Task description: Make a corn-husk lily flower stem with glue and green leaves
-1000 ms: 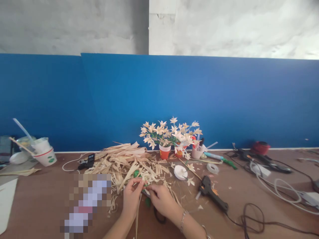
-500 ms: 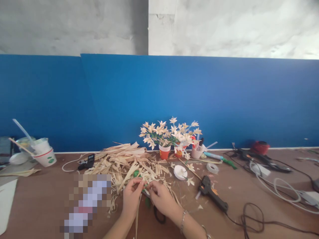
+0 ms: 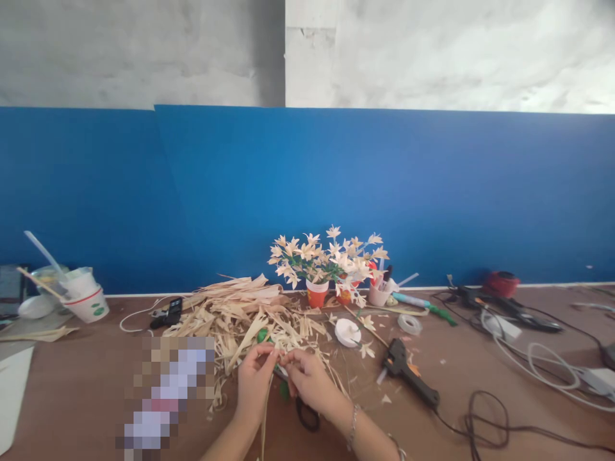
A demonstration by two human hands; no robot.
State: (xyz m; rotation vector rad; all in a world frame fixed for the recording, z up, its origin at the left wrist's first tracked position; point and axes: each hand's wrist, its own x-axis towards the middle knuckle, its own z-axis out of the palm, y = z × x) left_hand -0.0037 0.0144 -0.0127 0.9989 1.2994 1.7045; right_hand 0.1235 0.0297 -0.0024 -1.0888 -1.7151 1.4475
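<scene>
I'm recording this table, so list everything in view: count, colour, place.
Dry strips: many, tan, beyond hands
Flower cups: two, red, back centre
Flowers: many, cream, mostly in cups
Pen cup: one, pale, right of flowers
Dish: one, white, right of strips
Tape roll: one, whitish, right of dish
Glue gun: one, black, right of hands
Cables: several, black and white, right
Unclear object: one, red, back right
Device: one, black, left back
Printed cup: one, white, far left
Sheet: one, white, left edge
Pixelated patch: one, lavender, left of hands
Table: one, brown, underneath
Partition: one, blue, behind table
Wall: one, grey, above partition
Left hand: one, bare, centre
Right hand: one, bare, beside left
</scene>
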